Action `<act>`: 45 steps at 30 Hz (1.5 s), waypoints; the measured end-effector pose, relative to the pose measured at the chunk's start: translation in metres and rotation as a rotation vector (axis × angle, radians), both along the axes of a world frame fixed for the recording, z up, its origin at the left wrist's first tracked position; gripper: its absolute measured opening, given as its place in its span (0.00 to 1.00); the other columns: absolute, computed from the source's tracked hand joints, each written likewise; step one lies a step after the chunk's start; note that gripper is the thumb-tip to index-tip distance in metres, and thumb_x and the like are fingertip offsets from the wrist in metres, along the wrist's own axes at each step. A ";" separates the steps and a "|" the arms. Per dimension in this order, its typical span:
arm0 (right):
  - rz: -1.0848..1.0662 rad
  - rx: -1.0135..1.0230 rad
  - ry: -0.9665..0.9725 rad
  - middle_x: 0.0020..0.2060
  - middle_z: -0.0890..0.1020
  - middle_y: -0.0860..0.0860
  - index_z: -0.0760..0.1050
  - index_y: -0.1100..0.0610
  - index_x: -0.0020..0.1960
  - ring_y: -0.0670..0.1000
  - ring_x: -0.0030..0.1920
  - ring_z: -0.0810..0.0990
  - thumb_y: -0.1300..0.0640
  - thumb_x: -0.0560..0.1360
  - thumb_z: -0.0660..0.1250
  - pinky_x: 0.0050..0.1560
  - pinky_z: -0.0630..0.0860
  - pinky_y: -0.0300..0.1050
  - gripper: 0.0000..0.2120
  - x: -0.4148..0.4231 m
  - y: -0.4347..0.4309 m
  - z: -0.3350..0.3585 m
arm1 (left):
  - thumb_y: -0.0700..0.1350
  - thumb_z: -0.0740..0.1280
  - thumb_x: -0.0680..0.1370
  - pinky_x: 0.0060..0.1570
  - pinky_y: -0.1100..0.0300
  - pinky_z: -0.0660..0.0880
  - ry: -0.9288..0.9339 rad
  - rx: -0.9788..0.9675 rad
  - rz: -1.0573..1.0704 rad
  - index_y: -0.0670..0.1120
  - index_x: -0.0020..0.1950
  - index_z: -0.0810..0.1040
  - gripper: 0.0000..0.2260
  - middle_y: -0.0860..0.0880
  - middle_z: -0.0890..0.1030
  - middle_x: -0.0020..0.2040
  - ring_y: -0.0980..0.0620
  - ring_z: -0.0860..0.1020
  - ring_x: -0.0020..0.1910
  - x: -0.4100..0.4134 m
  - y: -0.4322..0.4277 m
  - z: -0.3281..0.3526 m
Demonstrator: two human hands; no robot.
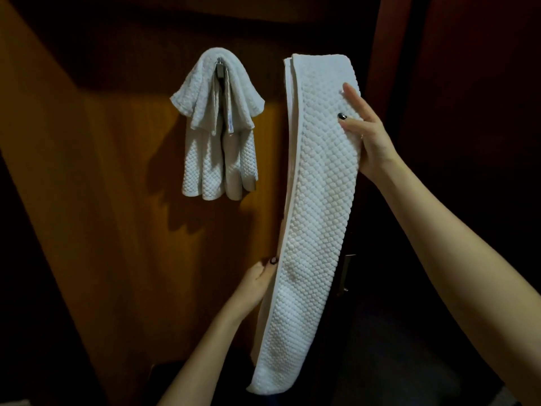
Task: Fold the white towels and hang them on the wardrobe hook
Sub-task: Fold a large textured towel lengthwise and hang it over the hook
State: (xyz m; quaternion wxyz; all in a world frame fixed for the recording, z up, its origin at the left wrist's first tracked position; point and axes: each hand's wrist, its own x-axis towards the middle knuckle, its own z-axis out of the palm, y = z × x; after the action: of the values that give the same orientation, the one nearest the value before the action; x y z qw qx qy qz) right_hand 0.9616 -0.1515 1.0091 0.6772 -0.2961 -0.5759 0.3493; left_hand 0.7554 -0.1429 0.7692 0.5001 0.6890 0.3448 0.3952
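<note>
A white textured towel (218, 127) hangs draped over a metal hook (219, 70) on the brown wardrobe door (102, 171). To its right I hold a second white towel (310, 186), folded into a long narrow strip that hangs almost upright. My right hand (366, 133) grips its upper right edge, thumb and a finger on the front face. My left hand (260, 276) holds its left edge lower down, with the fingers hidden behind the cloth.
A dark door panel (468, 83) fills the right side, with a metal handle (345, 273) just behind the hanging strip. The lower corners of the view lie in deep shadow.
</note>
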 end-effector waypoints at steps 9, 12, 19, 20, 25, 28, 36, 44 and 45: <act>-0.046 0.023 0.047 0.63 0.72 0.44 0.71 0.51 0.67 0.49 0.59 0.79 0.71 0.75 0.59 0.55 0.78 0.45 0.25 0.015 -0.007 0.008 | 0.52 0.55 0.82 0.50 0.72 0.70 -0.070 0.024 0.092 0.53 0.55 0.77 0.12 0.53 0.80 0.53 0.58 0.77 0.54 0.003 0.012 -0.001; -0.117 0.021 0.015 0.63 0.73 0.44 0.72 0.51 0.67 0.51 0.63 0.76 0.71 0.74 0.60 0.57 0.77 0.47 0.25 0.023 -0.008 0.006 | 0.51 0.57 0.80 0.51 0.57 0.74 -0.049 0.155 0.125 0.53 0.49 0.77 0.10 0.43 0.80 0.51 0.46 0.78 0.51 -0.004 0.017 -0.001; -0.239 0.048 -0.040 0.61 0.77 0.46 0.76 0.51 0.64 0.49 0.59 0.79 0.71 0.72 0.63 0.57 0.78 0.45 0.24 0.006 -0.002 0.002 | 0.44 0.64 0.79 0.31 0.55 0.68 -0.091 0.390 0.321 0.48 0.34 0.78 0.13 0.42 0.77 0.35 0.47 0.74 0.33 -0.010 0.004 -0.013; -0.263 0.055 -0.063 0.60 0.77 0.45 0.76 0.51 0.64 0.47 0.59 0.79 0.70 0.72 0.64 0.58 0.78 0.44 0.24 0.002 -0.001 0.000 | 0.46 0.65 0.78 0.31 0.54 0.67 -0.099 0.397 0.335 0.43 0.34 0.78 0.14 0.42 0.76 0.34 0.47 0.74 0.32 -0.009 0.001 -0.018; -0.333 0.072 -0.119 0.58 0.79 0.42 0.76 0.53 0.66 0.46 0.63 0.77 0.70 0.72 0.64 0.64 0.75 0.46 0.25 -0.009 0.006 -0.006 | 0.54 0.70 0.71 0.36 0.62 0.71 -0.015 0.459 0.325 0.41 0.42 0.79 0.15 0.48 0.75 0.40 0.53 0.74 0.37 -0.008 -0.009 -0.033; -0.357 0.058 -0.133 0.59 0.79 0.41 0.76 0.52 0.65 0.46 0.64 0.76 0.70 0.72 0.63 0.65 0.75 0.47 0.25 -0.015 0.008 -0.010 | 0.46 0.72 0.73 0.42 0.64 0.72 0.127 0.454 0.357 0.41 0.47 0.79 0.09 0.50 0.75 0.44 0.55 0.75 0.41 -0.008 -0.004 -0.036; -0.397 0.020 -0.033 0.61 0.77 0.45 0.73 0.54 0.68 0.46 0.66 0.74 0.73 0.72 0.61 0.65 0.74 0.44 0.28 -0.024 0.005 -0.018 | 0.44 0.72 0.73 0.39 0.63 0.72 0.196 0.385 0.401 0.40 0.46 0.77 0.09 0.49 0.76 0.43 0.54 0.75 0.40 -0.022 0.016 -0.037; -0.420 0.019 -0.029 0.70 0.72 0.51 0.69 0.56 0.72 0.47 0.68 0.72 0.73 0.73 0.61 0.64 0.74 0.40 0.29 -0.025 0.001 -0.029 | 0.46 0.75 0.70 0.34 0.67 0.68 0.306 0.399 0.363 0.41 0.41 0.74 0.12 0.50 0.75 0.41 0.56 0.73 0.37 -0.043 0.024 -0.035; -0.423 0.020 -0.030 0.70 0.71 0.51 0.68 0.56 0.72 0.47 0.68 0.71 0.73 0.74 0.60 0.64 0.74 0.40 0.29 -0.025 0.001 -0.031 | 0.46 0.74 0.71 0.33 0.68 0.68 0.306 0.413 0.355 0.42 0.40 0.74 0.11 0.51 0.75 0.40 0.59 0.72 0.36 -0.047 0.024 -0.035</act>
State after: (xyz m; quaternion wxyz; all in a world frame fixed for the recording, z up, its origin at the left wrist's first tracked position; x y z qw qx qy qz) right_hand 0.9364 -0.1507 0.9778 0.7296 -0.4088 -0.5146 0.1892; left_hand 0.7081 -0.1187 0.7343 0.2152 0.7566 0.4434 0.4296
